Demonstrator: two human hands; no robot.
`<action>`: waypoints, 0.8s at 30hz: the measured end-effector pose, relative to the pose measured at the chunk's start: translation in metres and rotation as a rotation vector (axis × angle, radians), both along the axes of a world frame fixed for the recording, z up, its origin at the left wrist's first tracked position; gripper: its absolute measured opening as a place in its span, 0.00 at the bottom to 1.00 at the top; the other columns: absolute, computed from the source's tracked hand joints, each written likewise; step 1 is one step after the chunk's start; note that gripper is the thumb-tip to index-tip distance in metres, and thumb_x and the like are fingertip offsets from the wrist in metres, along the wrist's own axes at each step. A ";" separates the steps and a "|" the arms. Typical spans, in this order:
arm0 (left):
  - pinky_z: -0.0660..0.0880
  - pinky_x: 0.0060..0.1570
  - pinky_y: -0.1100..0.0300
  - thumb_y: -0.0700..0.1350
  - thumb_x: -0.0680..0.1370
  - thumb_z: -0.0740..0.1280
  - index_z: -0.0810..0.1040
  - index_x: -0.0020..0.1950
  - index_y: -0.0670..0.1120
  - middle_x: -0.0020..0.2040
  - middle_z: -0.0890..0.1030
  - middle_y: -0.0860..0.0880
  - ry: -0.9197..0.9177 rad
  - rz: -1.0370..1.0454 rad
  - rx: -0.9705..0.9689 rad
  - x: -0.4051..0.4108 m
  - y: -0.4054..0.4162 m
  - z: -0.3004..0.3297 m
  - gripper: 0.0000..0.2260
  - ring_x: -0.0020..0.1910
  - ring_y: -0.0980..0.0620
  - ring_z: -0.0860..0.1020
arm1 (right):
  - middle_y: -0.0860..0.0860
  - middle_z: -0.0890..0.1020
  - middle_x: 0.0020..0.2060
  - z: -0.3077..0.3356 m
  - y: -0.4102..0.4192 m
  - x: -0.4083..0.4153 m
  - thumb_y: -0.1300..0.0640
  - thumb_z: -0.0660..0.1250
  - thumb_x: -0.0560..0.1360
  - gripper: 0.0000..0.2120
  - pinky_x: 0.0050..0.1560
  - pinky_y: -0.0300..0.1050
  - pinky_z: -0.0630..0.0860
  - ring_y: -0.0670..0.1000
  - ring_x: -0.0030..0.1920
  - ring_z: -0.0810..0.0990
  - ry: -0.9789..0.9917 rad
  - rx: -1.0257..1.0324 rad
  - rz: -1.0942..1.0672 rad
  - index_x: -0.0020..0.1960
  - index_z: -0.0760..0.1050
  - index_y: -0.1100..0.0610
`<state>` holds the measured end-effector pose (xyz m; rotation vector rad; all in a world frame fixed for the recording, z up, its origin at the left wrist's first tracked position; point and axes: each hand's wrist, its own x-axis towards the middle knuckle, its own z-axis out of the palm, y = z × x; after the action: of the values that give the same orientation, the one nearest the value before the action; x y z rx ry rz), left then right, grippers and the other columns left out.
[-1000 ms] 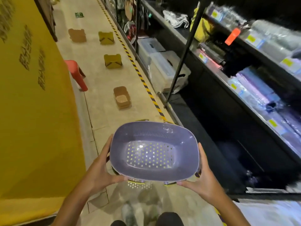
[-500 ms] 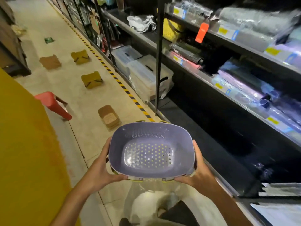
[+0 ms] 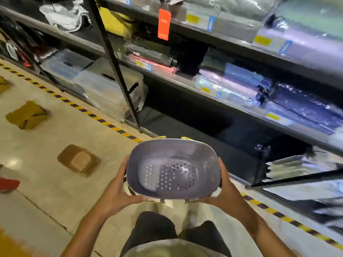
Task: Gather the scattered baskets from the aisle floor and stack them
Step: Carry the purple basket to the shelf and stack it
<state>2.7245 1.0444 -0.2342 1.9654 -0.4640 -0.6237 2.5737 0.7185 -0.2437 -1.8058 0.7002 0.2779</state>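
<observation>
Now, purple basket [image 3: 172,169] held between left hand [image 3: 118,190], right hand [image 3: 223,190]

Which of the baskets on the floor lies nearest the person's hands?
The brown basket, just left of the left hand. The yellow one sits farther up the aisle; another is cut off at the left edge.

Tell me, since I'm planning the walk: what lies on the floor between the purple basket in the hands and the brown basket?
Only bare floor tiles in the head view: nothing lies between the purple basket and the brown basket.
</observation>
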 end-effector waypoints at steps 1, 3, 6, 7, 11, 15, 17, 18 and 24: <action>0.71 0.56 0.79 0.63 0.59 0.84 0.51 0.80 0.67 0.75 0.64 0.72 0.008 -0.040 0.003 0.015 -0.005 -0.006 0.58 0.70 0.73 0.67 | 0.23 0.70 0.66 -0.002 0.003 0.000 0.33 0.77 0.66 0.45 0.56 0.30 0.78 0.32 0.65 0.74 -0.060 -0.050 0.009 0.75 0.54 0.27; 0.71 0.57 0.79 0.64 0.59 0.84 0.51 0.80 0.68 0.75 0.64 0.71 0.031 -0.111 0.007 0.041 -0.016 -0.020 0.58 0.71 0.73 0.67 | 0.19 0.69 0.62 -0.005 0.010 0.005 0.37 0.81 0.63 0.49 0.49 0.23 0.76 0.26 0.63 0.72 -0.060 -0.060 -0.017 0.71 0.53 0.22; 0.72 0.57 0.78 0.64 0.58 0.84 0.48 0.80 0.68 0.76 0.64 0.70 0.066 -0.208 0.033 0.076 -0.036 -0.044 0.60 0.71 0.71 0.67 | 0.17 0.65 0.65 -0.030 0.014 -0.003 0.39 0.86 0.56 0.61 0.43 0.20 0.73 0.20 0.61 0.68 -0.079 -0.016 -0.204 0.75 0.48 0.24; 0.73 0.56 0.78 0.64 0.58 0.84 0.47 0.80 0.68 0.76 0.64 0.70 0.081 -0.247 0.049 0.084 -0.043 -0.053 0.61 0.71 0.71 0.68 | 0.17 0.63 0.66 -0.038 0.015 -0.007 0.37 0.86 0.55 0.64 0.43 0.21 0.73 0.19 0.61 0.67 -0.081 -0.003 -0.233 0.76 0.46 0.25; 0.74 0.56 0.76 0.64 0.58 0.84 0.44 0.80 0.68 0.75 0.65 0.71 0.145 -0.342 0.098 0.109 -0.073 -0.099 0.62 0.69 0.71 0.70 | 0.15 0.61 0.65 -0.080 0.005 -0.004 0.35 0.85 0.53 0.66 0.43 0.22 0.74 0.18 0.60 0.66 -0.053 0.075 -0.347 0.76 0.44 0.26; 0.72 0.50 0.80 0.62 0.59 0.84 0.47 0.80 0.68 0.74 0.66 0.72 0.235 -0.363 0.135 0.117 -0.106 -0.176 0.60 0.67 0.75 0.69 | 0.24 0.71 0.66 -0.152 -0.016 0.001 0.32 0.85 0.46 0.63 0.41 0.35 0.82 0.37 0.61 0.78 0.020 0.217 -0.432 0.74 0.56 0.25; 0.73 0.49 0.79 0.59 0.60 0.86 0.48 0.80 0.68 0.74 0.67 0.71 0.269 -0.377 0.152 0.119 -0.121 -0.226 0.60 0.67 0.74 0.70 | 0.35 0.74 0.68 -0.195 -0.027 0.000 0.30 0.84 0.44 0.64 0.41 0.44 0.84 0.47 0.61 0.80 0.015 0.314 -0.468 0.75 0.59 0.31; 0.75 0.49 0.77 0.56 0.60 0.86 0.48 0.80 0.68 0.74 0.67 0.70 0.297 -0.382 0.157 0.121 -0.126 -0.251 0.60 0.66 0.74 0.71 | 0.35 0.75 0.69 -0.219 -0.032 0.000 0.32 0.85 0.47 0.64 0.44 0.47 0.84 0.48 0.62 0.80 -0.017 0.307 -0.457 0.77 0.57 0.33; 0.79 0.54 0.68 0.44 0.61 0.86 0.48 0.82 0.63 0.73 0.68 0.70 0.299 -0.412 0.176 0.122 -0.146 -0.381 0.62 0.68 0.69 0.72 | 0.34 0.72 0.71 -0.341 -0.058 0.009 0.62 0.84 0.64 0.56 0.50 0.35 0.81 0.38 0.68 0.75 -0.045 0.146 -0.372 0.80 0.53 0.43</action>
<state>2.8467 0.8981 -0.6154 1.9062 -0.6492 -1.2358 2.5830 0.6604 -0.5848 -1.5054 0.9415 0.0388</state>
